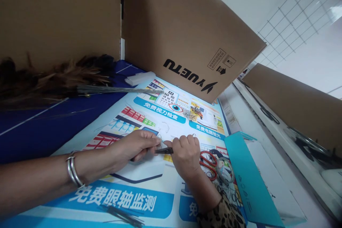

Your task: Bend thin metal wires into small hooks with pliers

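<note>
My right hand (186,155) is wrapped round a pair of dark narrow-nosed pliers (165,150), whose jaws point left. Facing it, my left hand (143,143) is closed in a pinch with thumb and forefinger at the pliers' tip. A small curved bit of thin wire (159,136) shows at these fingertips, and the rest of it is hidden. Both hands are above a printed poster sheet (175,185) covering the table. Close to my right wrist lie red-handled scissors (209,164) and a coil of wire (226,170).
An open turquoise box (252,181) stands at the right. Thin straight wires (124,215) lie at the front, and a long wire bundle (120,89) juts out near brown feathery material (53,78). A big cardboard panel (184,35) rises behind. Small tangled wire pieces (189,114) rest on the poster.
</note>
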The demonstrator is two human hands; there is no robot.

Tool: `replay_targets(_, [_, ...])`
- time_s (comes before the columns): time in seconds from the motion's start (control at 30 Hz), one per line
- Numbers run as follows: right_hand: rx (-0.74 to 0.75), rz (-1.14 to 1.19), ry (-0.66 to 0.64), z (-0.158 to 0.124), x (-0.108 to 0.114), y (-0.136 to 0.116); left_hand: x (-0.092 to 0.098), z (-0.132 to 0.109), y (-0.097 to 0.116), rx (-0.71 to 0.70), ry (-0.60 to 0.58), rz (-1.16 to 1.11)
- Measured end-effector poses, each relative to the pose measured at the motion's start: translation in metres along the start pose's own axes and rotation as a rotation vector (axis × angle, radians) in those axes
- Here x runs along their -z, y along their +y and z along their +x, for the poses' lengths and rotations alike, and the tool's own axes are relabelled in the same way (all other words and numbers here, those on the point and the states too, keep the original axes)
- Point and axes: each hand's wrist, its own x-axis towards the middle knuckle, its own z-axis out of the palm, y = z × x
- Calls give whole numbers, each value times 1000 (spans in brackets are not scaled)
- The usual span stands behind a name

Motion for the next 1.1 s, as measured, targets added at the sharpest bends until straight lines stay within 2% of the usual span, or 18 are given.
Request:
replay_targets(0.3, [-11, -14, -16, -1, 0, -3, 1, 0, -3, 9, -2, -9])
replay_targets(0.63, [-25, -8, -142, -4, 3, -7, -3, -2, 5, 22, 58, 31])
replay_targets(0.77, [-50, 17, -285, -6, 9, -10, -3, -2, 7, -13, 93, 130])
replay_targets(0.9, [-90, 51, -539, 0, 17, -14, -1, -1, 4, -53, 120, 306])
replay_targets(1.0, [-131, 98, -748, 8, 23, -16, 1, -2, 0, -246, 152, 514])
replay_targets(1.1, [-146, 159, -897, 15, 26, -15, 3, -3, -4, -414, 159, 693])
